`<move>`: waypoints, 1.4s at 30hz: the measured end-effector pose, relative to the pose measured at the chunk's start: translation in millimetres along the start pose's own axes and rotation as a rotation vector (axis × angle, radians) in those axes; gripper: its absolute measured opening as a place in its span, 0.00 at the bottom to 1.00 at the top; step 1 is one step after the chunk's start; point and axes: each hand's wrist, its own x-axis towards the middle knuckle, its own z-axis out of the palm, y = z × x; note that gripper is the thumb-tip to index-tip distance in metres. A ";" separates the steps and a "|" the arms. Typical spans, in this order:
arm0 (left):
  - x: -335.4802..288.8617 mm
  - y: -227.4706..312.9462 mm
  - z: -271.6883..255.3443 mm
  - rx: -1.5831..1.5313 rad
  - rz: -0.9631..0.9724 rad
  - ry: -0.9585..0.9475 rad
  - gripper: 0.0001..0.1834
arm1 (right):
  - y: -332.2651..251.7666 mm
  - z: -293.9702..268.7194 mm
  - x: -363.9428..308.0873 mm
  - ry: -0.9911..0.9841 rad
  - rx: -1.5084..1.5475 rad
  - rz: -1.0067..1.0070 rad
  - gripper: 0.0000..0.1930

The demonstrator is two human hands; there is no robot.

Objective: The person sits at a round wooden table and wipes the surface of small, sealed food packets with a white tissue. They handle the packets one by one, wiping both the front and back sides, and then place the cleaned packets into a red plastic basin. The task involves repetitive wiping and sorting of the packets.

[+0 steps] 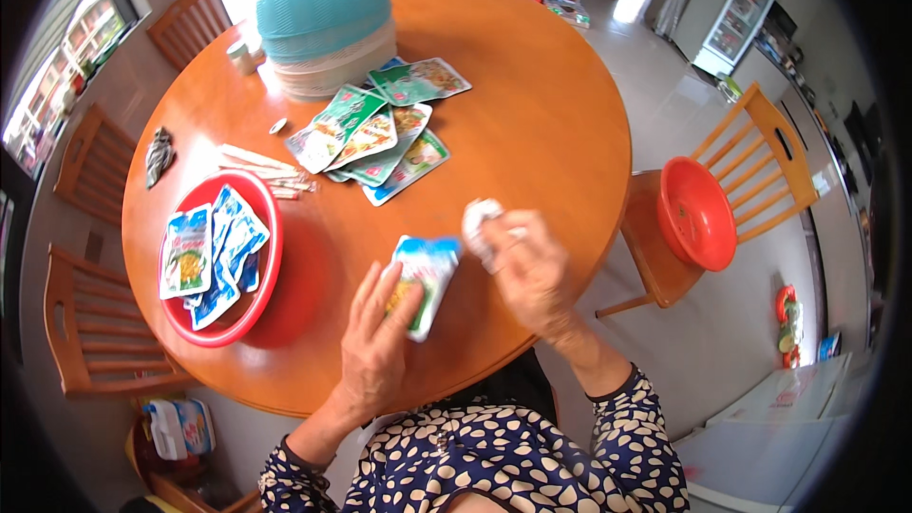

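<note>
On the near part of the round table, my left hand (373, 350) holds a blue-and-white food packet (432, 271), its fingers over the packet's left side. A green and yellow picture partly shows beneath them. To the right, my right hand (534, 271) is closed around a crumpled white cloth or tissue (482, 228), apart from the packet and slightly blurred. At the left, a red basin (269, 294) holds several similar blue-and-white packets (187, 252). Farther back lies a loose pile of green, white and blue food packets (380, 138).
A blue domed cover (323, 0) stands at the back of the wooden table (541, 76). Thin wrapped sticks (261, 166) and a dark crumpled item (160, 157) lie at the left. Another red basin (698, 214) rests on a chair (655, 256) at the right.
</note>
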 end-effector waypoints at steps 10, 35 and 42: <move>-33.5 -0.7 0.1 0.034 0.126 -0.348 0.24 | 3.8 41.1 -25.0 -0.358 -0.201 -0.307 0.13; -37.7 -1.1 6.5 0.038 0.107 -0.297 0.22 | 26.8 63.4 -3.5 -0.368 -0.231 -0.226 0.16; -23.0 -9.7 -4.6 0.010 0.025 -0.288 0.18 | 25.5 18.3 -28.0 -0.440 -0.128 -0.304 0.19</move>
